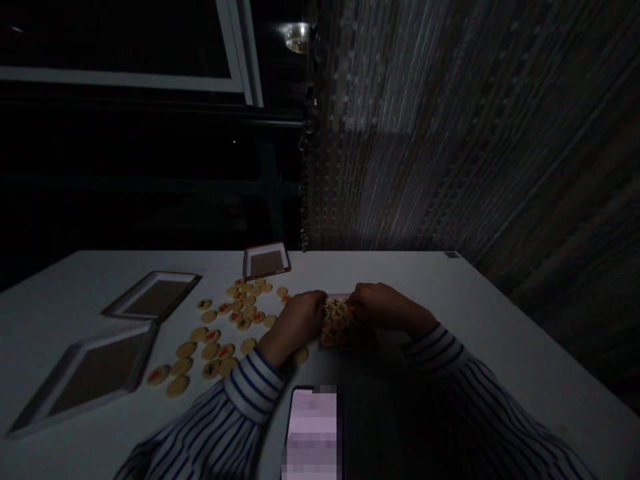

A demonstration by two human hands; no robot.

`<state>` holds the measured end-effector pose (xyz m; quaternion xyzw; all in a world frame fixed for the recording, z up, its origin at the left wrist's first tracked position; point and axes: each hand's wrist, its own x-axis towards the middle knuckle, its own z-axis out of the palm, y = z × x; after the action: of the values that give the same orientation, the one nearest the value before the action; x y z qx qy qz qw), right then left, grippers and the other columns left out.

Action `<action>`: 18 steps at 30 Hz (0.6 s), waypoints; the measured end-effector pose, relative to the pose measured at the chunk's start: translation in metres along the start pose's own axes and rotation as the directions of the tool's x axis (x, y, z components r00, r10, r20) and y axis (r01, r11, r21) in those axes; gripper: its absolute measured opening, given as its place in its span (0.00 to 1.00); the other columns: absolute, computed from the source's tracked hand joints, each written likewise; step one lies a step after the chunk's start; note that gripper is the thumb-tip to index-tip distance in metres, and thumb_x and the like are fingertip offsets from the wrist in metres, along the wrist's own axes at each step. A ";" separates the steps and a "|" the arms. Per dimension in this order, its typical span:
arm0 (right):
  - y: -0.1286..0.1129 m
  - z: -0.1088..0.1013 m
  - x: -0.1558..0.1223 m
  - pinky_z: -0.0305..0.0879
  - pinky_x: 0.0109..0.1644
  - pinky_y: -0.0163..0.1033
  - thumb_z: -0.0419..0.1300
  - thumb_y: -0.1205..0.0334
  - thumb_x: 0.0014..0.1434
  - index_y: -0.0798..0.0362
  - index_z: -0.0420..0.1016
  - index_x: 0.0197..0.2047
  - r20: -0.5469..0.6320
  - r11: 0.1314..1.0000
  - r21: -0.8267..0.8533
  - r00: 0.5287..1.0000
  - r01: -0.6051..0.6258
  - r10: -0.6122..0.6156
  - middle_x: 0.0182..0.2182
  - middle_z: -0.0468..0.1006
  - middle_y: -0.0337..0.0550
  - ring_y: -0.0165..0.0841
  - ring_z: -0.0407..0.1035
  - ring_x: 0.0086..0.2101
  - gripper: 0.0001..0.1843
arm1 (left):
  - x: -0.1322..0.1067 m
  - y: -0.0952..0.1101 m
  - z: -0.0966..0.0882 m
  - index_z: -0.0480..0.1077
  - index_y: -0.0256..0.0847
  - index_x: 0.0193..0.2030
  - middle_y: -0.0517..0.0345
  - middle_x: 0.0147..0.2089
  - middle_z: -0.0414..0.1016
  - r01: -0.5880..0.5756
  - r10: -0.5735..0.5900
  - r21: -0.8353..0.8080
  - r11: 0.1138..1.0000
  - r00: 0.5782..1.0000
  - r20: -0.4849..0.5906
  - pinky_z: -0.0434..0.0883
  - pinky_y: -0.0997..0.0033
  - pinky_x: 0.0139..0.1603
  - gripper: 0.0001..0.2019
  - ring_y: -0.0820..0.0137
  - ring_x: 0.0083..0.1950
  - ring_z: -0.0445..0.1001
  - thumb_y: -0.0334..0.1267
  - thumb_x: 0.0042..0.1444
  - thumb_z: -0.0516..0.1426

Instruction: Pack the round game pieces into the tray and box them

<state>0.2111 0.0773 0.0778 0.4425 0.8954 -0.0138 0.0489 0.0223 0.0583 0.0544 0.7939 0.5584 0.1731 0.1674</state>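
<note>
Left hand (299, 321) and right hand (384, 307) curled, flanking rowed round pieces (339, 324), grip too dim to tell

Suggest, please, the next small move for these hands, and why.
Perhaps the left hand should pick up a loose round piece beside it, since pieces lie in rows in the small tray while others lie scattered on the table.

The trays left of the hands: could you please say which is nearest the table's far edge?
The rear tray, behind the loose discs; the middle tray and front tray sit leftward, nearer the camera.
</note>
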 end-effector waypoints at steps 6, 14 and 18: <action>-0.002 -0.002 0.000 0.56 0.35 0.35 0.48 0.62 0.56 0.56 0.73 0.39 0.006 1.000 0.007 1.000 -0.003 0.003 0.36 0.74 0.50 0.34 0.67 0.36 0.14 | 0.000 0.000 0.000 0.68 0.38 0.46 0.49 0.45 0.73 -0.014 0.014 -0.021 1.000 1.000 0.002 0.63 0.71 0.47 0.14 0.66 0.48 0.70 0.31 0.54 0.48; 0.001 0.003 0.000 0.56 0.34 0.35 0.49 0.63 0.55 0.56 0.73 0.37 -0.009 1.000 -0.008 1.000 0.026 -0.026 0.36 0.74 0.49 0.34 0.68 0.35 0.12 | 0.000 0.000 -0.001 0.68 0.38 0.45 0.49 0.45 0.73 -0.008 0.008 -0.004 1.000 1.000 0.012 0.63 0.70 0.46 0.14 0.66 0.47 0.70 0.31 0.54 0.48; 0.000 0.001 -0.001 0.55 0.35 0.35 0.49 0.63 0.55 0.56 0.73 0.38 -0.001 1.000 -0.002 1.000 0.019 -0.019 0.36 0.74 0.50 0.34 0.68 0.35 0.13 | 0.000 0.001 -0.002 0.68 0.38 0.45 0.48 0.44 0.74 -0.022 0.022 0.007 1.000 1.000 0.007 0.64 0.70 0.45 0.14 0.66 0.47 0.70 0.31 0.53 0.48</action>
<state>0.2113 0.0766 0.0771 0.4340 0.8995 -0.0131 0.0487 0.0228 0.0576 0.0564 0.8011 0.5498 0.1700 0.1648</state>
